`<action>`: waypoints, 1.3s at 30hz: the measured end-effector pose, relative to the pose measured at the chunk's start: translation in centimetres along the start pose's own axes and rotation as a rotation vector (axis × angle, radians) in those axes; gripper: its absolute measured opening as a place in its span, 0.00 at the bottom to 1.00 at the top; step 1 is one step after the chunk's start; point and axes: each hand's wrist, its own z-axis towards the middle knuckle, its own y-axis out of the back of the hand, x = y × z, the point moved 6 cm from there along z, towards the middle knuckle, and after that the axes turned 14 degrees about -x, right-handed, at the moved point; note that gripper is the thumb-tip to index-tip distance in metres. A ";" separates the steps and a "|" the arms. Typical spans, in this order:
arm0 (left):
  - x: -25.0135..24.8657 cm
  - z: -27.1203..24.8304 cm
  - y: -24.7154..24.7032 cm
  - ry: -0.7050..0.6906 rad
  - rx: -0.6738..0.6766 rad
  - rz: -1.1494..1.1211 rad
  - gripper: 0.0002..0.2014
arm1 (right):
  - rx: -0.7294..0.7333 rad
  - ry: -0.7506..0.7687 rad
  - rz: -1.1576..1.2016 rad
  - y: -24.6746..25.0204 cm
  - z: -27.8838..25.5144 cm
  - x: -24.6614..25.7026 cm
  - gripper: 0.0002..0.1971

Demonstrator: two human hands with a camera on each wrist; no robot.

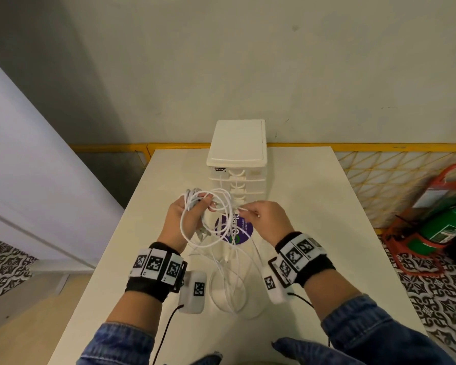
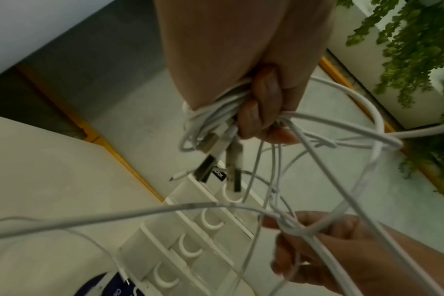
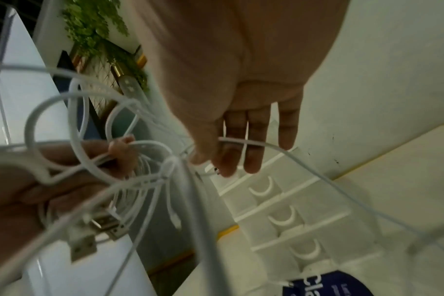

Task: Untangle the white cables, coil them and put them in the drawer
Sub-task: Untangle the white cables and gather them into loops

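Note:
A tangle of white cables (image 1: 216,222) hangs between my two hands above the white table (image 1: 313,206). My left hand (image 1: 188,214) grips a bunch of cable loops, with USB plugs (image 2: 210,148) sticking out below its curled fingers (image 2: 264,112). My right hand (image 1: 250,210) pinches a thin strand at a knot (image 3: 171,162) with thumb and forefinger; its other fingers (image 3: 254,144) stay straight. More cable (image 1: 234,285) trails in loops onto the table between my wrists. The white drawer unit (image 1: 237,159) stands just beyond my hands, its drawers (image 3: 279,202) closed.
A round purple sticker (image 1: 244,230) lies on the table below the cables. A red stand holding a green cylinder (image 1: 442,222) sits on the floor at the right. A yellow mesh rail (image 1: 379,164) runs behind the table. A pale door (image 1: 24,167) stands left.

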 end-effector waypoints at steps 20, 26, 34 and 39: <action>0.1 -0.2 -1.1 -0.064 0.020 0.155 0.07 | 0.154 -0.221 0.367 -0.1 -1.9 -1.8 0.32; -1.0 0.9 -0.9 -0.169 0.060 0.379 0.20 | 0.233 -0.388 0.584 -0.4 -3.0 0.2 0.10; -1.4 1.0 0.3 -0.277 0.237 0.751 0.13 | -0.189 -0.291 0.233 4.1 -1.0 -5.2 0.06; -1.5 0.9 0.6 -0.209 0.277 0.718 0.14 | -0.384 -0.407 0.223 5.8 -0.7 -8.8 0.09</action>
